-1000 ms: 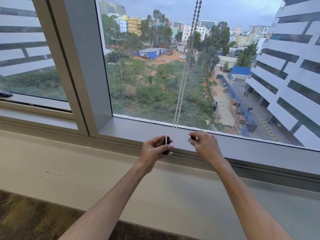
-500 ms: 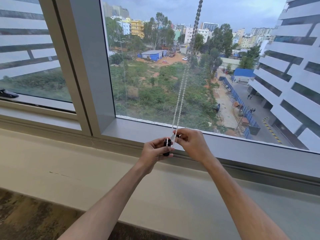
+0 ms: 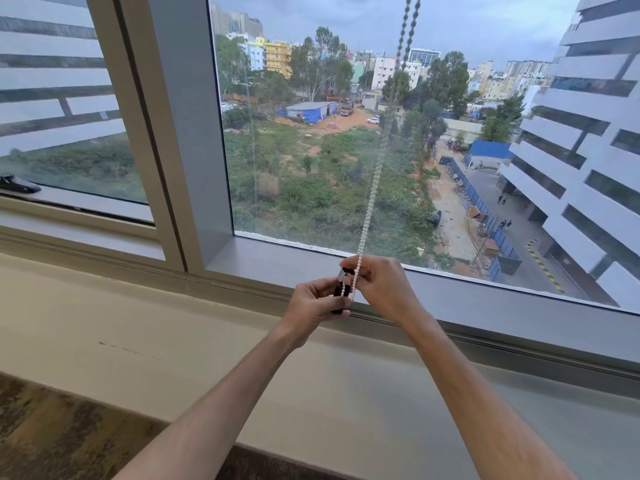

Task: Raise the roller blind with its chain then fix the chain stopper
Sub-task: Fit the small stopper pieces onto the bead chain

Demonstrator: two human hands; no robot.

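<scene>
A white beaded chain point(image 3: 370, 206) hangs down in front of the window glass from the top of the frame to my hands at the sill. My left hand point(image 3: 311, 304) grips a small black chain stopper point(image 3: 337, 292) at the chain's lower end. My right hand point(image 3: 381, 287) pinches the chain just above and beside the stopper, its fingertips touching the stopper's pale top. The two hands meet over the window's lower frame. The blind itself is out of view above.
A wide beige sill point(image 3: 173, 341) runs below the grey window frame point(image 3: 194, 140). A vertical mullion splits two panes. A dark handle point(image 3: 19, 184) sits at the far left. Patterned floor point(image 3: 52, 434) lies at the lower left.
My right hand moved left from its place apart on the frame and closed in on the chain at the stopper. My left hand kept its hold on the stopper.
</scene>
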